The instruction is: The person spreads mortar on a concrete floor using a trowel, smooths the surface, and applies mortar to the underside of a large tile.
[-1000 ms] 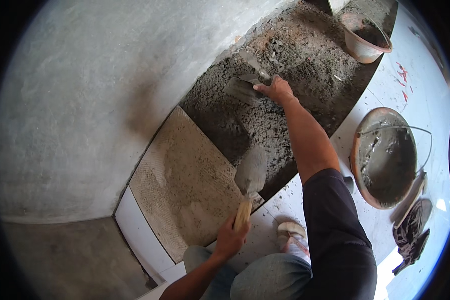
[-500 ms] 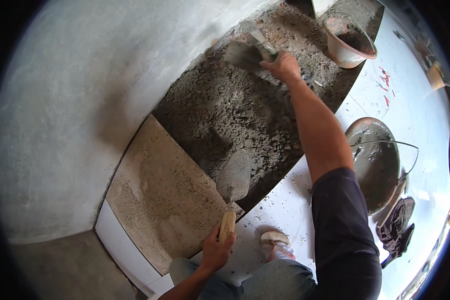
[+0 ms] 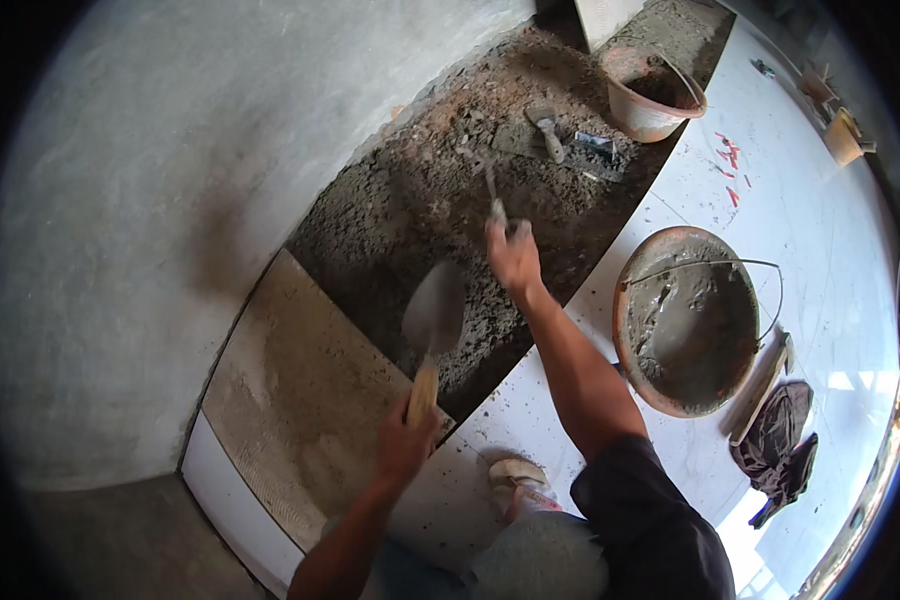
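Observation:
My left hand (image 3: 410,435) grips the wooden handle of a pointed trowel (image 3: 432,305), its blade over the dark, crumbly mortar bed (image 3: 370,230). My right hand (image 3: 513,255) is closed on a slim, mortar-caked tool (image 3: 495,190) above that bed; motion blurs the tool's head. Farther up the bed lies a flat trowel (image 3: 548,135), with a small light-blue item (image 3: 596,143) beside it. A large beige tile (image 3: 280,370) with a ridged, dusty surface lies below the bed, near my left arm.
A grey wall (image 3: 140,250) borders the left. On the white tiled floor (image 3: 820,280) are a bucket of wet grey cement (image 3: 695,330), a wooden strip (image 3: 755,390), a dark crumpled bag (image 3: 775,440) and red scraps (image 3: 730,165). A smaller bucket (image 3: 650,105) stands at the top right.
My right hand has let go of the flat trowel, come back toward me and closed on a slimmer tool. My left hand has moved a little left and up with its trowel.

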The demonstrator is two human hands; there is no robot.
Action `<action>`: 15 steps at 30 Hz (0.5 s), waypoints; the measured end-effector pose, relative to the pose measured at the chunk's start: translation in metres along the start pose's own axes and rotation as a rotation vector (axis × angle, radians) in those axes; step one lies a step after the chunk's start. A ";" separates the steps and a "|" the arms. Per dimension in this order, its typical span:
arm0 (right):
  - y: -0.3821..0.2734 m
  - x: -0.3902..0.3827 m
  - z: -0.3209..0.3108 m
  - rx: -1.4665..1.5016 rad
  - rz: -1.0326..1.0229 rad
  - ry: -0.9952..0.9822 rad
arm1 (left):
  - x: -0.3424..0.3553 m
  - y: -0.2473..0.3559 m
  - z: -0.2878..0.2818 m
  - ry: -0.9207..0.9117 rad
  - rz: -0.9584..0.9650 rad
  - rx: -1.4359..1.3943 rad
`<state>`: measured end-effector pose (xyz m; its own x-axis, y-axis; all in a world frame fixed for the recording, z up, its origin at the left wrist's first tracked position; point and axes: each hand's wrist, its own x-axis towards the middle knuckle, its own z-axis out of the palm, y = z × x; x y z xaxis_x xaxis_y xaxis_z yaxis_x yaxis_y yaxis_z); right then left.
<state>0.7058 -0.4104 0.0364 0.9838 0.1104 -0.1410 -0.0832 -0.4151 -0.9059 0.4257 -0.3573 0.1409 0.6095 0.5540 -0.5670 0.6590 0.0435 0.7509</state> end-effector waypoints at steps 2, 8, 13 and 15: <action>-0.008 -0.063 -0.027 0.020 -0.134 -0.210 | 0.016 0.007 -0.010 0.074 0.021 0.088; 0.012 -0.150 -0.093 -0.124 -0.426 -0.321 | 0.040 0.028 -0.013 0.061 0.087 0.142; 0.009 -0.171 -0.086 -0.121 -0.499 -0.378 | 0.040 0.015 -0.020 0.027 0.124 0.229; -0.001 -0.177 -0.075 -0.160 -0.421 -0.401 | 0.040 0.006 -0.021 0.047 0.263 0.328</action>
<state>0.5437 -0.4973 0.0925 0.7879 0.6139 0.0488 0.3559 -0.3892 -0.8497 0.4452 -0.3174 0.1296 0.7596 0.5490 -0.3487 0.5938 -0.3668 0.7161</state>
